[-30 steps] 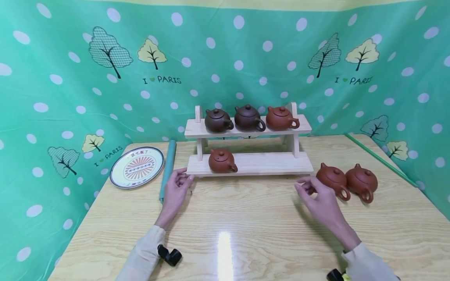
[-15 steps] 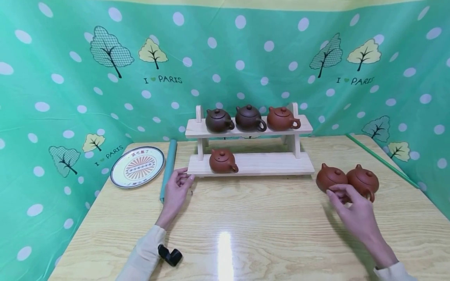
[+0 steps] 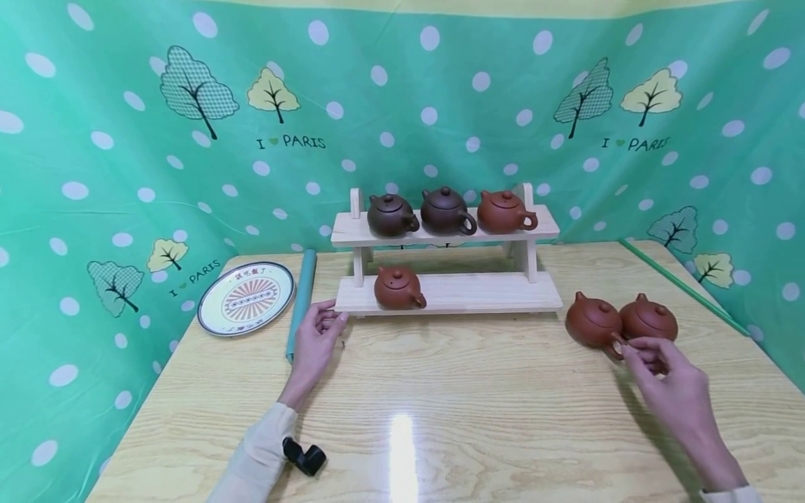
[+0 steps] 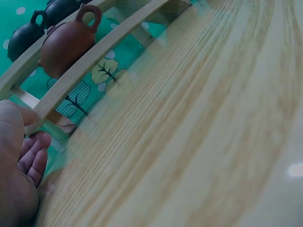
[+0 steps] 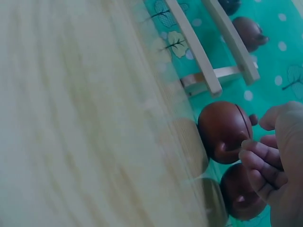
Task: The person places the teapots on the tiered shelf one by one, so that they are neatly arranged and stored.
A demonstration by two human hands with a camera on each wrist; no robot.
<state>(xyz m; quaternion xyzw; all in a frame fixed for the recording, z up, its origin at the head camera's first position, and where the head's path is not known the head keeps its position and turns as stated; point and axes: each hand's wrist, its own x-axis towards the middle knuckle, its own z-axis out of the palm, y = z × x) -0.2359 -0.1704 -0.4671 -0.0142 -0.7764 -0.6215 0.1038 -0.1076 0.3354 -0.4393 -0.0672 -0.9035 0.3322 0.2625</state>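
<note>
My left hand [image 3: 316, 353] holds the near left end of a two-tier wooden display rack [image 3: 484, 292], thumb at the lower board's end and fingers curled below in the left wrist view. At the table's right, my right hand [image 3: 679, 395] is at the handle of a reddish-brown teapot [image 3: 591, 320]; in the right wrist view its fingertips [image 5: 246, 150] reach the handle, with the thumb spread apart. A second reddish-brown teapot [image 3: 650, 320] stands right beside it, its handle hidden behind the hand. One brown teapot [image 3: 395, 288] sits on the lower board's left part.
On the upper board stand two dark teapots [image 3: 443, 209] and a reddish one [image 3: 503, 212]. A patterned plate [image 3: 216, 307] and a teal roll [image 3: 303, 300] lie at left. A green stick [image 3: 685, 286] lies at the right edge. Green patterned cloth [image 3: 390, 91] encloses the table.
My right hand has moved right from the rack's right end, passing in front of the first reddish-brown teapot to its handle. My left hand stays at the rack; the teapots have not moved.
</note>
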